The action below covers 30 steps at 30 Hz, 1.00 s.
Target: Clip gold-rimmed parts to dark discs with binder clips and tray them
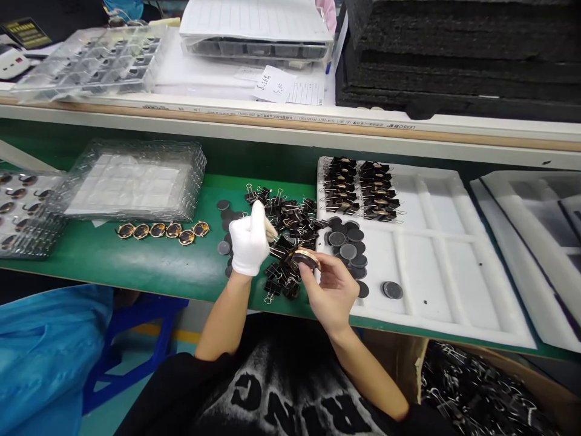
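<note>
My left hand [250,241], in a white glove, pinches a black binder clip [282,246] near the middle of the green bench. Bare, my right hand [333,287] holds a round gold-rimmed watch part [306,258] with a dark disc against it, just right of the clip. Behind and below my hands lies a pile of black binder clips [295,218]. Dark round discs [348,251] are heaped right of my right hand. At the left, several gold round pieces [157,230] lie in a row.
A white foam tray [426,242] at the right bears rows of clipped pieces [340,186]. Clear plastic trays [131,181] are stacked at the left. A white-edged shelf [290,128] crosses behind the bench. An open box of clips [490,393] stands below right.
</note>
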Available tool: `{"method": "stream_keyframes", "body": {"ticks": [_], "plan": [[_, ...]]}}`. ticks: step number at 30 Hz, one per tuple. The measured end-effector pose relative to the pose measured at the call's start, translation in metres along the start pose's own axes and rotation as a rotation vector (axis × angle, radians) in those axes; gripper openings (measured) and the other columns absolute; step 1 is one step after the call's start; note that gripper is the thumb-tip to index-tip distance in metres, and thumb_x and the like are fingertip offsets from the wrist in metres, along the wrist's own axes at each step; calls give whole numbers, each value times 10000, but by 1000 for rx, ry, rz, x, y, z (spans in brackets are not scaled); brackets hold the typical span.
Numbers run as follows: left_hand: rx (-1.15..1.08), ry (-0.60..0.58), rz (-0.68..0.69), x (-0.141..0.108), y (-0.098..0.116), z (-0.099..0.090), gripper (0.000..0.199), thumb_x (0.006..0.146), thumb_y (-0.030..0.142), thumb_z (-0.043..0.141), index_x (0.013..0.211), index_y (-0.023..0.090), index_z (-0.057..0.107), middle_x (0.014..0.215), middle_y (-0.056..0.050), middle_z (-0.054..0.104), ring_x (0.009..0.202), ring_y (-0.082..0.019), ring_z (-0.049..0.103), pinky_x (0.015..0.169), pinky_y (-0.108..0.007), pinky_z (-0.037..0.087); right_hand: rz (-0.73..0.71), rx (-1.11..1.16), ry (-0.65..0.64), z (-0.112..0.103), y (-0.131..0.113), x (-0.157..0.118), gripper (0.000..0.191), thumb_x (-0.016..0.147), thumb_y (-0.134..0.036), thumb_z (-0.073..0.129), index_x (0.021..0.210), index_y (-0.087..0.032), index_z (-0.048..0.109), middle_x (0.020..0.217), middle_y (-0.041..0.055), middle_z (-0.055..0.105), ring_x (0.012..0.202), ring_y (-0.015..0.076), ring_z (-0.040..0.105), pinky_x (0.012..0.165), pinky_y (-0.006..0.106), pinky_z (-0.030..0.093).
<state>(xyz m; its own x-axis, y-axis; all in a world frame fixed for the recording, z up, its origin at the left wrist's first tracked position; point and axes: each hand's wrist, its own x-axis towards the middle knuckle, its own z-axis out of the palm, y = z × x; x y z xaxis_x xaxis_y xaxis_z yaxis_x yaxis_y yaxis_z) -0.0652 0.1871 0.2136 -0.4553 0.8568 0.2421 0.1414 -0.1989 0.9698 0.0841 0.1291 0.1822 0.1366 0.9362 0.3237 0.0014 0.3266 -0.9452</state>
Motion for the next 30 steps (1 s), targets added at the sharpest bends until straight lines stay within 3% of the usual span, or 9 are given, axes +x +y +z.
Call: {"method": "stream_keyframes", "body": {"ticks": [6, 9, 15, 24, 27, 30], "plan": [[-27, 37, -19, -2, -3, -1, 644, 1026, 439, 496, 445, 199, 638, 424, -16, 586, 408, -103, 555, 494, -237, 477, -177, -90, 175, -3, 8, -1, 261, 830, -133, 780, 1061, -249, 742, 957, 44, 793, 869, 216, 770, 768, 372, 657], [-13, 45, -14, -3, -4, 1, 650, 1028, 445, 490, 445, 197, 635, 432, -19, 593, 411, -107, 561, 496, -245, 478, -202, -83, 106, -2, 7, 0, 278, 820, -108, 776, 1051, -259, 742, 949, 33, 792, 850, 210, 763, 739, 356, 647], [9, 26, -79, -6, -5, 5, 655, 1011, 480, 514, 430, 193, 612, 411, -15, 567, 395, -102, 544, 464, -233, 450, -66, -143, -19, -4, 3, 2, 237, 836, -130, 769, 1040, -249, 757, 923, 18, 795, 791, 181, 742, 728, 323, 623], [117, 86, -68, -3, -14, 15, 671, 1021, 493, 497, 418, 209, 575, 418, -15, 568, 415, -115, 557, 520, -264, 472, 124, -222, 14, -7, -5, 9, 142, 818, -236, 801, 959, -229, 786, 866, 27, 795, 739, 185, 726, 761, 359, 650], [133, 44, -85, -1, -15, 16, 690, 1036, 487, 460, 412, 211, 558, 401, -15, 553, 401, -110, 542, 503, -257, 458, 226, -119, -50, -9, -5, 15, 144, 783, -278, 834, 901, -210, 786, 823, 35, 801, 698, 193, 744, 695, 348, 665], [200, -36, -20, 0, -21, 15, 651, 1035, 471, 466, 451, 204, 573, 444, -25, 593, 430, -116, 567, 534, -262, 467, 201, -136, -10, -10, -4, 17, 144, 784, -246, 831, 919, -215, 793, 843, 31, 805, 724, 188, 750, 734, 345, 669]]}}
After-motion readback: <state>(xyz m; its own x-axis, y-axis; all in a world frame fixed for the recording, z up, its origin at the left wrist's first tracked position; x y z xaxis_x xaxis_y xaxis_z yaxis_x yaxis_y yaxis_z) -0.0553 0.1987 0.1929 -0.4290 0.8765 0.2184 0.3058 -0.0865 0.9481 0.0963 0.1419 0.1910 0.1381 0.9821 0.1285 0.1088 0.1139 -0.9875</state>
